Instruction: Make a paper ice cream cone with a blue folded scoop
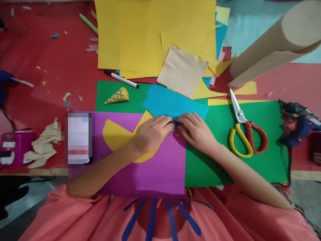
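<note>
Fingers (169,125) of the left hand (151,134) and right hand (197,130) are bent and pinched on the near edge of a blue paper (175,102), fingertips almost meeting above a purple sheet (160,177). Yellow cutout (117,134) partly covered by left hand and forearm. Yellow cone (117,96), crossed with dark lines, laid on green paper (208,167) left of the blue; pen (124,80) just beyond. Scissors (240,116) placed right of the right hand.

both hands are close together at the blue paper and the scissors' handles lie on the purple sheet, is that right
Not the purple sheet: the head view shows the handles of the scissors on the green sheet. The left hand and right hand are indeed close together at the blue paper.
</note>
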`<state>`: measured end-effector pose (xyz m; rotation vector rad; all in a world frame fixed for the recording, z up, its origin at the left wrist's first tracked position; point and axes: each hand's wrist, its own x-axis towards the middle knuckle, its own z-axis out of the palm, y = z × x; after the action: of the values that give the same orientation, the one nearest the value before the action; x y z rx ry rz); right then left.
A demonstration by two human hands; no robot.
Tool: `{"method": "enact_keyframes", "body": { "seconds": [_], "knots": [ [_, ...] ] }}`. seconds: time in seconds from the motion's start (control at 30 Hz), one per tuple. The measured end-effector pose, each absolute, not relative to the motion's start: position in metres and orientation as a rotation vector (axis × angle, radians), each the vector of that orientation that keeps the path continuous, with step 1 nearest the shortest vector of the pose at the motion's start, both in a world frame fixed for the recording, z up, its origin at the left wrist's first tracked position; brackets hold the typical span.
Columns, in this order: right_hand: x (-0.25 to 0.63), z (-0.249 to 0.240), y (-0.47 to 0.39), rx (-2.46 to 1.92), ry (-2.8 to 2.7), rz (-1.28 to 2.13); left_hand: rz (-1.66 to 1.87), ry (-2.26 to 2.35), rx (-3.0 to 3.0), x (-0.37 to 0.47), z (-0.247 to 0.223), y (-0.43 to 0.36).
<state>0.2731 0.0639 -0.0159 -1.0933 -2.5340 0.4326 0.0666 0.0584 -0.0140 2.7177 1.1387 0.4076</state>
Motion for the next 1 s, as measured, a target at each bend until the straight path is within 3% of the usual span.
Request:
{"method": "enact_keyframes", "body": {
  "seconds": [0.2, 0.5, 1.0],
  "knots": [
    [0.277, -0.021, 0.055, -1.065, -2.565, 0.192, 0.362, 1.064, 2.773, 0.063, -0.015, 0.060],
    [0.277, -0.024, 0.059, -1.117, -2.415, 0.367, 0.386, 1.078, 2.917, 0.063, -0.015, 0.071],
    [0.273, -0.029, 0.060, -1.129, -2.375, 0.308, 0.488, 1.161, 2.638, 0.061, -0.011, 0.071]
  ]
}}
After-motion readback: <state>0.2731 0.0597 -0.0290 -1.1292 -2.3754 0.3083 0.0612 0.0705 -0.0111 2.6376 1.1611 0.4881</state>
